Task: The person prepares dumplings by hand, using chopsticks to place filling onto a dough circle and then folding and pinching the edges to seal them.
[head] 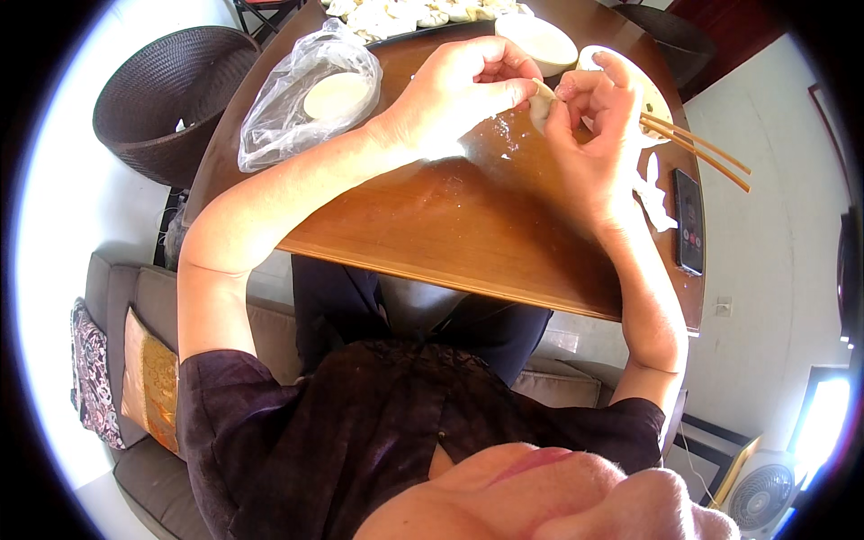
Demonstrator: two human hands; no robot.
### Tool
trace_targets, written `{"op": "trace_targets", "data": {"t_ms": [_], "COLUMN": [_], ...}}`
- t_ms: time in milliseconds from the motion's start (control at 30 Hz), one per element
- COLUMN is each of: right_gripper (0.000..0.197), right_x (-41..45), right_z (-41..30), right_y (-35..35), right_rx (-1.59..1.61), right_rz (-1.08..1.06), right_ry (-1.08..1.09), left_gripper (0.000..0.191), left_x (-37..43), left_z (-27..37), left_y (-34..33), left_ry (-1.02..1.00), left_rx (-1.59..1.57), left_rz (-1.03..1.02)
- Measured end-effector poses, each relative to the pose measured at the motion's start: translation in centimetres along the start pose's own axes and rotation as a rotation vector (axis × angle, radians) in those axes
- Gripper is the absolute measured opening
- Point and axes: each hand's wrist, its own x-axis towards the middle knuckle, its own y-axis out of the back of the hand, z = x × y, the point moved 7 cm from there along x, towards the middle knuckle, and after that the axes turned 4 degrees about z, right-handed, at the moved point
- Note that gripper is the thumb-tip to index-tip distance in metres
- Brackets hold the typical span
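Between my two hands, over the wooden table, is a small folded dough dumpling. My left hand pinches its upper left end between thumb and fingers. The thumb and fingertips of my right hand press on its right edge. Behind my hands a dark tray holds several pleated dumplings. A white bowl stands just beyond my fingers. Partly hidden by my right hand, another bowl bears a pair of wooden chopsticks. Round dough wrappers lie in a clear plastic bag at the left.
White flour is scattered on the wooden table. Crumpled white tissue and a smartphone lie near the table's right edge. A dark woven chair stands to the left, another at the far right.
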Motion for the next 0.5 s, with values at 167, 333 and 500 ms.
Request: {"op": "trace_targets", "data": {"t_ms": [167, 333, 500], "right_gripper": [0.061, 0.062, 0.063], "right_x": [-0.1, -0.3, -0.1], "right_z": [-0.7, -2.2, -1.5], "right_y": [0.1, -0.3, 0.0], "right_rx": [0.016, -0.021, 0.004], "right_rz": [-0.037, -0.1, -0.046], "right_ry": [0.053, 0.193, 0.169], "left_gripper": [0.014, 0.016, 0.016], "left_x": [0.3, 0.1, 0.0], "left_z": [-0.4, -0.6, -0.1], "left_y": [0.1, -0.1, -0.3], "left_ry": [0.014, 0.004, 0.01], "left_rx": [-0.047, -0.042, 0.081], "left_rz": [-0.024, -0.034, -0.05]}}
